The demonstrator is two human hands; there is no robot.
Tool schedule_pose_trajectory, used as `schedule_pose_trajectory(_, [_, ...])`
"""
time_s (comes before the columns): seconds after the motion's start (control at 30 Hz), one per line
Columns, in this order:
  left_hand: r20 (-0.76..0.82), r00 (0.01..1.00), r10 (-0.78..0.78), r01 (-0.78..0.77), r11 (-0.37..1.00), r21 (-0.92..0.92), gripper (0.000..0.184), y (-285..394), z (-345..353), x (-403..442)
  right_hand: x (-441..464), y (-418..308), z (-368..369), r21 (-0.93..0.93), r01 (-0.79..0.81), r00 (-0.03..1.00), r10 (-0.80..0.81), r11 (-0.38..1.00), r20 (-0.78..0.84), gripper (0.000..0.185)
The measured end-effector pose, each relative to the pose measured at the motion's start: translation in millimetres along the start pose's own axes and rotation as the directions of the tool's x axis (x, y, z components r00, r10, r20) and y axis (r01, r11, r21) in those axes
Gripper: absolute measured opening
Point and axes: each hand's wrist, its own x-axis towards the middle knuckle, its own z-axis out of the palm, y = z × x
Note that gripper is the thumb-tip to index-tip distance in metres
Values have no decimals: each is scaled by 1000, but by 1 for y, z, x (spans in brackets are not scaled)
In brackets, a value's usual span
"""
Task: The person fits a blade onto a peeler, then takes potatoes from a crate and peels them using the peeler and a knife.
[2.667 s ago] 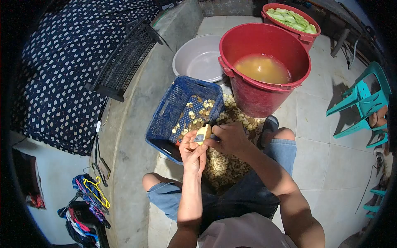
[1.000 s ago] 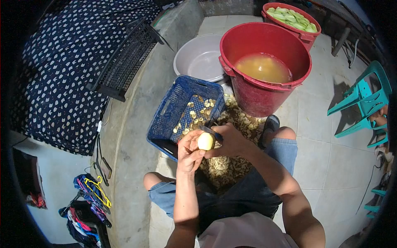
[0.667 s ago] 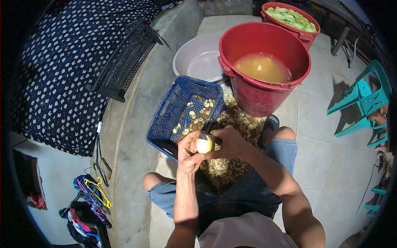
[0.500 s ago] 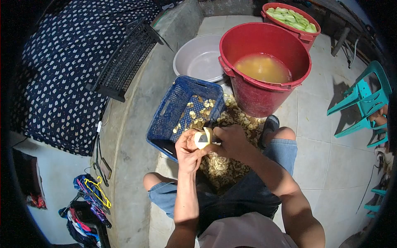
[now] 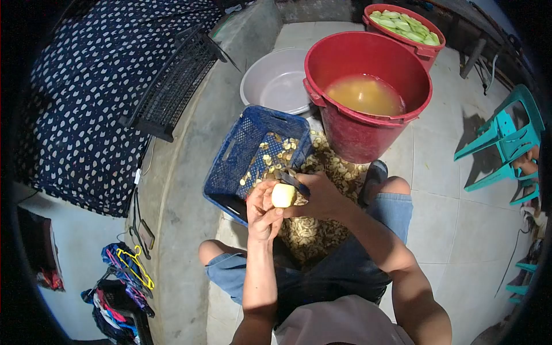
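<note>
A pale yellow peeled piece [image 5: 283, 195], perhaps a potato, is held in my left hand [image 5: 263, 211], fingers bent round its left side and thumb below. My right hand [image 5: 317, 194] grips a dark-bladed knife [image 5: 295, 184], whose blade lies just above and right of the piece. The right thumb is close under the piece. Beyond both hands stands a blue mesh crate [image 5: 230, 152] with round yellowish slices and peelings inside. A heap of peelings [image 5: 310, 231] covers the floor below my hands.
A red tub [image 5: 368, 135] holds cloudy yellowish liquid. Behind it is another red tub [image 5: 426, 53] with pale green pieces. A grey basin [image 5: 276, 83] stands beside the crate. Turquoise chairs [image 5: 507, 141] are at the right, and a black crate [image 5: 172, 80] lies on the concrete ledge [image 5: 190, 167].
The knife has come off the piece's face and moved up and right. The strip that stood on the blade half a second ago no longer shows there. My left hand has turned the piece slightly.
</note>
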Motion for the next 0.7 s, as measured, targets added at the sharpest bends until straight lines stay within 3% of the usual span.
schedule_pose_trajectory(0.1, [8, 1000, -21, 21, 1000, 7, 56, 0, 0, -1, -1, -1, -5, -116, 91, 995, -86, 989, 43, 62])
schedule_pose_trajectory(0.2, [-55, 997, -58, 61, 996, 58, 57, 0, 4, -2, -2, 7, -1, -117, 112, 993, -108, 987, 42, 64])
schedule_pose_trajectory(0.33, [29, 1000, -9, 10, 999, -47, 56, -5, 6, -1, -3, 9, -1, -24, 104, 994, -104, 994, 32, 65])
schedule_pose_trajectory(0.43, [-6, 999, 52, -52, 998, -18, 56, -7, 7, 0, -5, 11, -1, -134, 75, 995, -66, 988, 75, 65])
schedule_pose_trajectory(0.5, [-38, 995, 89, -88, 996, 32, 57, -8, 7, 0, -6, 15, 2, -344, 119, 990, -136, 931, -26, 64])
schedule_pose_trajectory(0.6, [-154, 969, 192, -186, 981, 53, 56, -14, 11, 1, -8, 10, 0, -483, 53, 994, -91, 874, -56, 62])
schedule_pose_trajectory(0.7, [-159, 961, 227, -217, 973, 81, 52, -18, 7, 0, -7, 10, 0, -500, 57, 994, -96, 864, -53, 60])
